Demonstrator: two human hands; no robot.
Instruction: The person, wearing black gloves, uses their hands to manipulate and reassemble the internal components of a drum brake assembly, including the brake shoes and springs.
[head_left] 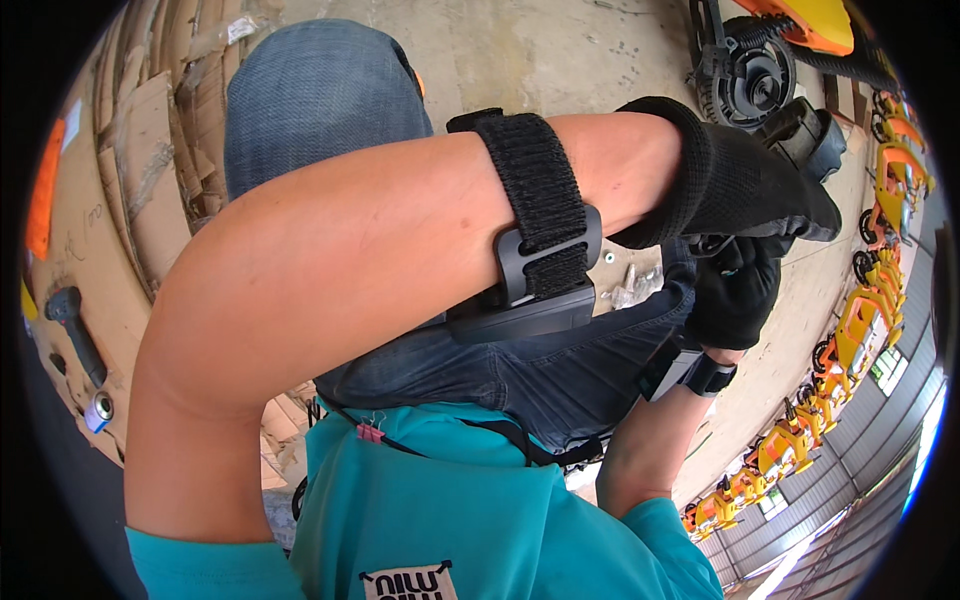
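Note:
My left hand [765, 190], in a black knit glove, reaches across to the far right with its fingers bent closed. Just beyond it shows a dark grey, rounded piece [800, 138], perhaps part of a power tool; the left glove hides much of it. Right below, my right hand [738, 292], also black-gloved, has its fingers curled up against the left hand. A small dark shiny part [712, 246] shows between the gloves, too hidden to name. What each hand grips cannot be made out.
A black wheel [752, 85] under a yellow-orange body stands at top right. Yellow-orange wheeled machines [862, 312] line the right side. Flattened cardboard [150, 150] lies on the left, with a dark handheld tool [78, 335] and a can [98, 411]. Clear plastic bags [637, 287] lie beside my leg.

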